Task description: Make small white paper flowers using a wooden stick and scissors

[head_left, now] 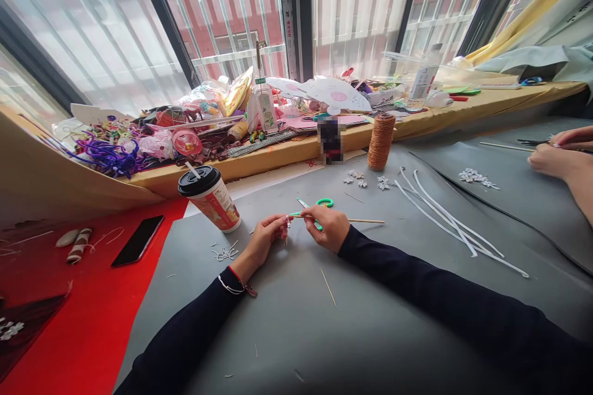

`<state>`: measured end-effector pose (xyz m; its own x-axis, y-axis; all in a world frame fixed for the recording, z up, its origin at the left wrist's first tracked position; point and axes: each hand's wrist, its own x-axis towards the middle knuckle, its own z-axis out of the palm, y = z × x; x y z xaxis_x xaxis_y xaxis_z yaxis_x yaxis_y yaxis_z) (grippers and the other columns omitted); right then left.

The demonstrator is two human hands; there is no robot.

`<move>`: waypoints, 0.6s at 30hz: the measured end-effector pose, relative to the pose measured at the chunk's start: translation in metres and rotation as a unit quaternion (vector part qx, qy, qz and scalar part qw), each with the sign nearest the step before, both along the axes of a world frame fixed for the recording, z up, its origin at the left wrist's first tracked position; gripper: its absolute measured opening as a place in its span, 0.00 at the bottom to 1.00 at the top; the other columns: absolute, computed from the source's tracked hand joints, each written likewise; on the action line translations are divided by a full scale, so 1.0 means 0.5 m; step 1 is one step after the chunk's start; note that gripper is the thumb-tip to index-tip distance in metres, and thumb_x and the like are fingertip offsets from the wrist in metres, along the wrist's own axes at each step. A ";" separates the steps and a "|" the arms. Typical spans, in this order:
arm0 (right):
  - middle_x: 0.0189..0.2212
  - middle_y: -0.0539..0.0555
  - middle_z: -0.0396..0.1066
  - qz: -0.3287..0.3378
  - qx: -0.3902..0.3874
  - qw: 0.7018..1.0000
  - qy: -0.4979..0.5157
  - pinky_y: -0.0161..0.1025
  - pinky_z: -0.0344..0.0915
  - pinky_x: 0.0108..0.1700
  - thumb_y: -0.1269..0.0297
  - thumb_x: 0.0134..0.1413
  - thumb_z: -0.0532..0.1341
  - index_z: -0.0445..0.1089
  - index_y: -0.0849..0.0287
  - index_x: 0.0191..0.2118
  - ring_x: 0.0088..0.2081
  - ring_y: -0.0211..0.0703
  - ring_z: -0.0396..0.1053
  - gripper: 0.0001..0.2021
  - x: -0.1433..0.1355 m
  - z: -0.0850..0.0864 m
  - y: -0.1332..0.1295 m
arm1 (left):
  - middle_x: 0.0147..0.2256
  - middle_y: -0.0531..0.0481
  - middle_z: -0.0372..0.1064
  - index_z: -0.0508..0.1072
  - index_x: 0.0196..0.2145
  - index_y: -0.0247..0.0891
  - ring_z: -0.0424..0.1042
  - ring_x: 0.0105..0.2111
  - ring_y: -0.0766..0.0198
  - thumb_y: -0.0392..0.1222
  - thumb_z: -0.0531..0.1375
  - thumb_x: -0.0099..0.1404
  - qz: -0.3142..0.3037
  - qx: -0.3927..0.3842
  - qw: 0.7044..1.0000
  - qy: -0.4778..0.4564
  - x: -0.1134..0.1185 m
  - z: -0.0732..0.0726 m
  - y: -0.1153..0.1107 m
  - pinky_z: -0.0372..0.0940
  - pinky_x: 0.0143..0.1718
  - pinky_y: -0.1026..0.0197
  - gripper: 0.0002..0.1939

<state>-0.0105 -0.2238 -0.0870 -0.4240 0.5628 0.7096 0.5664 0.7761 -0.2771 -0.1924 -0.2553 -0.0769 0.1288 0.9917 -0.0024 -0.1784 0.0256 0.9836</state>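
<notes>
My left hand (265, 241) pinches a small white piece (289, 222), perhaps a bit of pipe cleaner, at its fingertips; its exact shape is too small to tell. In my right hand (331, 227) is a thin wooden stick (368, 221), whose tip meets the white piece. Just behind that hand lie green-handled scissors (325, 202), partly covered by the fingers. White offcuts (225, 252) are scattered left of my left hand. Several small white flower shapes (354, 176) rest farther back. Long white pipe cleaners (445, 216) stretch across the table to the right.
A lidded paper cup (215, 203) stands behind my left hand. Brown twine (381, 142) stands upright near the cluttered sill (278, 154). At left, a phone (138, 241) lies on red cloth. Another person's hands (563, 154) work at far right, beyond a black strip (500, 207).
</notes>
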 end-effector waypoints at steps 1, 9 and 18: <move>0.32 0.51 0.71 -0.001 -0.005 1.000 0.002 0.32 0.59 0.35 0.68 0.54 0.51 0.66 0.57 0.39 0.32 0.36 0.67 0.09 0.000 0.000 0.000 | 0.22 0.54 0.60 0.72 0.33 0.32 0.59 0.21 0.72 0.45 0.60 0.54 0.003 -0.003 1.000 -0.001 0.000 0.001 -0.001 0.55 0.25 0.67 0.13; 0.30 0.50 0.70 0.015 0.001 1.000 0.005 0.32 0.59 0.35 0.68 0.53 0.51 0.66 0.57 0.38 0.31 0.35 0.66 0.09 0.001 -0.001 0.001 | 0.21 0.54 0.59 0.72 0.32 0.33 0.58 0.21 0.72 0.45 0.59 0.55 -0.015 0.012 1.000 0.022 0.001 0.004 -0.005 0.54 0.25 0.66 0.12; 0.30 0.50 0.70 0.014 -0.015 1.000 0.001 0.32 0.59 0.35 0.70 0.51 0.52 0.65 0.58 0.37 0.32 0.36 0.67 0.08 -0.001 -0.002 0.002 | 0.21 0.53 0.59 0.70 0.29 0.32 0.58 0.22 0.71 0.47 0.57 0.56 -0.015 0.025 0.998 0.055 0.001 0.004 -0.005 0.54 0.25 0.66 0.12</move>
<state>-0.0109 -0.2227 -0.0882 -0.4378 0.5720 0.6937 0.5438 0.7829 -0.3023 -0.1918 -0.2576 -0.0750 0.1604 0.9866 0.0306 -0.0696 -0.0197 0.9974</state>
